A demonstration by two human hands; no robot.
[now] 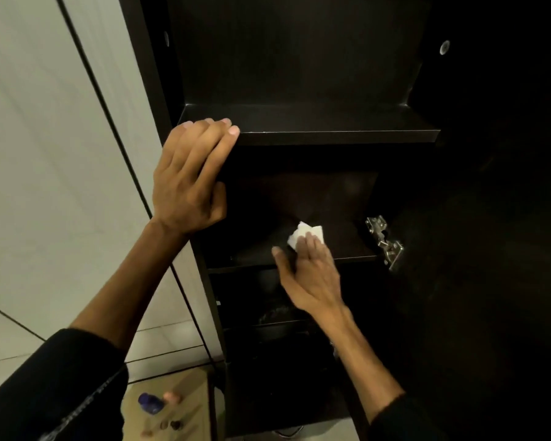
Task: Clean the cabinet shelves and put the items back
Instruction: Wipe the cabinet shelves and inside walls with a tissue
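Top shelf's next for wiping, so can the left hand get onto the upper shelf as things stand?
Probably yes: the left hand already rests its fingers on the upper shelf front edge, with nothing visible in its way.

We see a dark upper shelf bare, and a white cloth on the lower shelf.

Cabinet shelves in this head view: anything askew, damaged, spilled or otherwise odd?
Nothing stands out. The upper shelf and the wiped shelf look level and intact. The right hand presses a white cloth flat on it; the left hand rests on the upper shelf's edge. Lower compartments are too dark to judge.
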